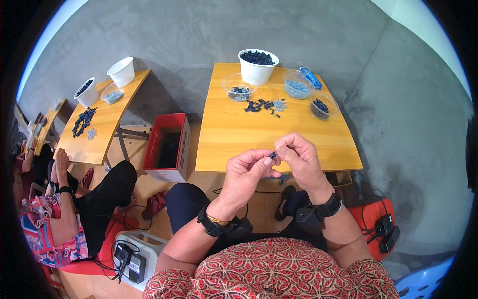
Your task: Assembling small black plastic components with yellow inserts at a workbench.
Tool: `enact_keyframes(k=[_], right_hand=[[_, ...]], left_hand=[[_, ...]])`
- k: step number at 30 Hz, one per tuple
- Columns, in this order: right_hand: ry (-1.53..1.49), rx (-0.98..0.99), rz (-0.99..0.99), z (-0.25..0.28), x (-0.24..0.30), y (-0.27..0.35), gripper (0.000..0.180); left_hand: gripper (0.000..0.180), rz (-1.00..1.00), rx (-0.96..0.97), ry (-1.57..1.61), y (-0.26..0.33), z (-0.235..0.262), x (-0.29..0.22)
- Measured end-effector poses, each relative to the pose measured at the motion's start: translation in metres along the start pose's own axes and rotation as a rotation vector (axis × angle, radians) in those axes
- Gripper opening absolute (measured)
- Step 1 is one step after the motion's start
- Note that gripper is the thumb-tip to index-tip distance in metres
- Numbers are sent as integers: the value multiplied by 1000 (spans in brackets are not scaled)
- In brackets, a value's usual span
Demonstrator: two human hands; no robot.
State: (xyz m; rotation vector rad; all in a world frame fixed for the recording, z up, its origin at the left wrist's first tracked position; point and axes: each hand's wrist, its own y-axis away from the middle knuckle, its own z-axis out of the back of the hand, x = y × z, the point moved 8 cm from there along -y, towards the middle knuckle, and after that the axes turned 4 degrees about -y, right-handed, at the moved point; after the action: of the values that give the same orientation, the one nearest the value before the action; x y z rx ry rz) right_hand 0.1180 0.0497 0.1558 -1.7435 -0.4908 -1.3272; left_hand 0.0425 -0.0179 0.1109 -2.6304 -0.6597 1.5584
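The left hand has its grip pinched on a small black piece at the near edge of the table; the right hand's closed fingertips adjoin it, contents indistinct.

Looking bright and fairly even over the yellow wooden tabletop, peaking on the white upper wall at right. Softly shadowed on the grey wall just beside that tabletop; hard to tell from which side lit. Crisp enough on left hand and right hand, though short on detail in the small dark piece between them. Bowing straight edges toward the rim, fringing blue, then falling to black. Murky at far left.
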Motion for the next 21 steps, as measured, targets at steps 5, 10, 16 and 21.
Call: enact_keyframes(k=[5,10,16,21], right_hand=[[22,-7,-10,0,-2,0,5],[169,-26,62,-1,5,2,6],[505,6,248,-12,25,7,7],[209,-27,14,4,6,9,14]], left_hand=[[15,-20,-10,8,-1,3,3],[15,-29,-31,-52,1,1,-1],[14,-32,-50,-94,3,2,1],[13,-7,-33,8,0,7,8]])
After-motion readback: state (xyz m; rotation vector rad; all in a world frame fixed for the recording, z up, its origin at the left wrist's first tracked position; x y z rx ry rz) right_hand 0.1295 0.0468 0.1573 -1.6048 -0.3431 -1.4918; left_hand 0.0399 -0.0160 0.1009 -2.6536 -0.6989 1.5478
